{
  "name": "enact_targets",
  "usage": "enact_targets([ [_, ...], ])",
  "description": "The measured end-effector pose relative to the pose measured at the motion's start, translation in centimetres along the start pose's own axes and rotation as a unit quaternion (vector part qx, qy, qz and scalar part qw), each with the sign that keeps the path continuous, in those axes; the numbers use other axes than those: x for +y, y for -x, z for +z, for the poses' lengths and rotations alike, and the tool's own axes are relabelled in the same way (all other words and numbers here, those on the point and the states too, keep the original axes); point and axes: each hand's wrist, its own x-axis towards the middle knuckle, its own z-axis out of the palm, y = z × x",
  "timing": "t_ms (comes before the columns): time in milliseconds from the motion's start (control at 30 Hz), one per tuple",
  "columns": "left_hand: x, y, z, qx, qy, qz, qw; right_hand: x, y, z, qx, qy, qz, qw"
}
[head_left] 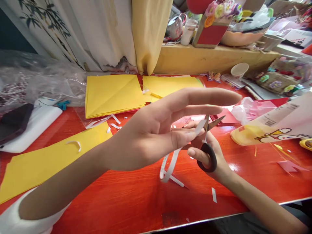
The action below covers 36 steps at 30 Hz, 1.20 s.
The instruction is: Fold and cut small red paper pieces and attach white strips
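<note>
My left hand point(156, 133) pinches a narrow white paper strip point(172, 164) between thumb and a finger, with the upper fingers stretched out to the right. The strip curls down below the hand in a loop, its short end sticking up past the thumb. My right hand point(214, 146) holds scissors point(207, 156) with black handles, thumb through one loop. The blades are spread and point upward, right beside the strip's end. Part of the right hand's fingers is hidden behind the left hand.
Yellow paper sheets point(114, 96) lie at the back, and a long yellow piece point(48, 156) lies at left. Small white scraps point(214, 195) dot the red table point(117, 201). On the right are a printed plastic bag point(273, 123) and pink paper point(291, 166). A paper cup point(239, 70) stands behind.
</note>
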Motion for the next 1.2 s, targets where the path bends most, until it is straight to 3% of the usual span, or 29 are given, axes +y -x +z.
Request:
enact_targets([
  [167, 0.1, 0.1, 0.2, 0.001, 0.012, 0.003, 1.000, 0.0, 0.3, 0.4, 0.008, 0.026, 0.005, 1.000],
  [333, 0.0, 0.0, 0.4, -0.002, 0.137, -0.019, 0.990, 0.2, 0.2, 0.3, -0.023, -0.011, 0.072, 0.997],
  [500, -0.3, -0.5, 0.5, 0.026, 0.283, -0.002, 0.959, 0.2, 0.0, 0.0, 0.040, -0.043, 0.049, 0.997],
  [567, -0.7, -0.6, 0.5, 0.042, 0.308, 0.004, 0.950, 0.1, 0.0, -0.2, 0.034, -0.052, 0.044, 0.997],
  [833, -2.5, -1.1, 0.9, 0.002, 0.235, 0.046, 0.971, -0.2, 0.1, -0.9, -0.049, -0.062, 0.035, 0.996],
  [967, -3.4, -1.2, 0.7, 0.008, 0.090, 0.009, 0.996, -0.3, 0.2, -1.0, -0.120, -0.096, 0.069, 0.986],
  [1067, -4.3, -1.4, 0.4, 0.031, 0.064, -0.027, 0.997, -0.4, 0.3, -1.0, -0.171, -0.118, 0.079, 0.975],
  [1133, -4.5, -1.4, 0.4, -0.011, 0.089, -0.044, 0.995, -0.5, 0.3, -1.2, -0.175, -0.133, 0.087, 0.972],
  [1200, -4.5, -1.5, 0.7, -0.113, 0.119, -0.061, 0.985, -0.7, 0.2, -1.3, -0.171, -0.152, 0.101, 0.968],
])
